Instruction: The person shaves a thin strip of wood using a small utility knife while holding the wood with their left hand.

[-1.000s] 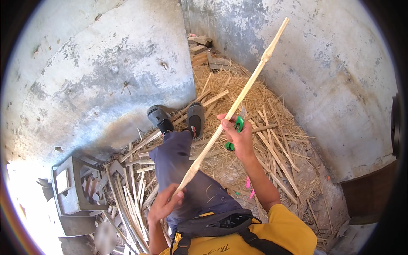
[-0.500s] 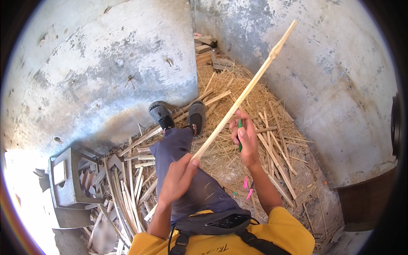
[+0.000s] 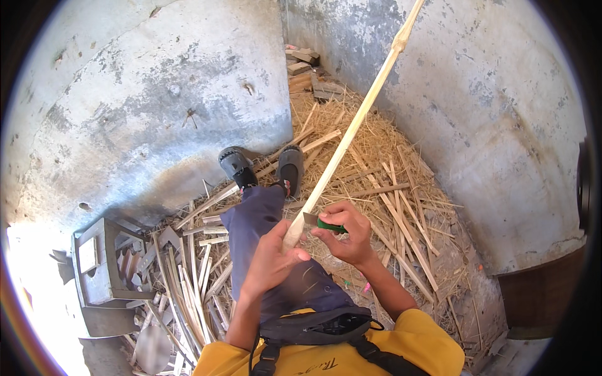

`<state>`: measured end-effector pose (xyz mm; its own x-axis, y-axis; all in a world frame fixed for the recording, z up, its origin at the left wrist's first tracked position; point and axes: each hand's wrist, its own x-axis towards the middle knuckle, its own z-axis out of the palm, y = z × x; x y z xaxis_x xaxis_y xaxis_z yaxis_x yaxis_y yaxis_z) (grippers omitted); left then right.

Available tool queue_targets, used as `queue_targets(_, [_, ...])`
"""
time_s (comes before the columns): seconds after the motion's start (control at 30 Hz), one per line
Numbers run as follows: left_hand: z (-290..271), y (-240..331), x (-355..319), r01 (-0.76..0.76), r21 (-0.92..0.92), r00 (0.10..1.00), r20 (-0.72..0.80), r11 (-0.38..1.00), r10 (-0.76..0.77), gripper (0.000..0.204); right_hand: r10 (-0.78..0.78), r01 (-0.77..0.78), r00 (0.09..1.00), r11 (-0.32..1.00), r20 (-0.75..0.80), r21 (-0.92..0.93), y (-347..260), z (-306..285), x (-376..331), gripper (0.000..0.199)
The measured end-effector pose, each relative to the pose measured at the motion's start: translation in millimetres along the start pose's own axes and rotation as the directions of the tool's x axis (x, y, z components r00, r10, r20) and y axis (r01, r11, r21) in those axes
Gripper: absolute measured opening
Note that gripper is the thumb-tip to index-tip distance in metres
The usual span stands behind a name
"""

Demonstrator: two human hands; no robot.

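A long pale bamboo strip [image 3: 351, 135] with a thicker knot near its far end slants up and to the right across my view. My left hand [image 3: 271, 255] grips its near end above my thigh. In my right hand [image 3: 348, 233] is a knife with a green handle [image 3: 332, 225]. Its short, wide blade [image 3: 311, 219] meets the strip's right side, just beyond my left fingers. The strip's far tip runs out of view at the top.
Split bamboo strips [image 3: 188, 294] lie heaped at my left beside a grey box-like frame [image 3: 106, 263]. Shavings [image 3: 351, 163] and more loose strips [image 3: 407, 232] cover the ground ahead and right. Worn walls [image 3: 175, 81] close in the corner. My shoes [image 3: 290, 170] stand among the strips.
My right hand has moved down and left, bringing the knife blade against the strip near my left hand. The strip has shifted so its far tip leaves the view.
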<state>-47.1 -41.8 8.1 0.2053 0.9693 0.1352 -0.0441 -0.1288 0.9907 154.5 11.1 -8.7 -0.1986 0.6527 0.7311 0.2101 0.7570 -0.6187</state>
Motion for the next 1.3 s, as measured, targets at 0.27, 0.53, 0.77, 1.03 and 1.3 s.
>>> queue_targets(0.27, [1,20,0,0.226,-0.103,0.974,0.050,0.969,-0.222,0.038,-0.167,0.172,0.985,0.977,0.043,-0.130,3,-1,-1,0.033])
queue_targets(0.53, [-4,10,-10,0.283,0.064,0.955,0.077,0.957,-0.288,0.040,-0.190,0.180,0.981,0.957,-0.023,-0.225,5,-12,8,0.032])
queue_targets(0.77, [0,19,-16,0.236,0.214,0.972,-0.038,0.948,-0.233,0.033,-0.242,0.236,0.970,0.940,0.005,-0.245,6,-15,17,0.032])
queue_targets(1.03, [1,18,-20,0.222,0.245,0.974,-0.099,0.944,-0.203,0.028,-0.266,0.262,0.964,0.916,0.030,-0.304,4,-13,20,0.031])
queue_targets(1.3, [-5,-7,-55,0.367,0.117,0.930,-0.027,0.923,-0.367,0.027,-0.097,0.005,0.968,0.929,-0.230,-0.371,45,-55,59,0.015])
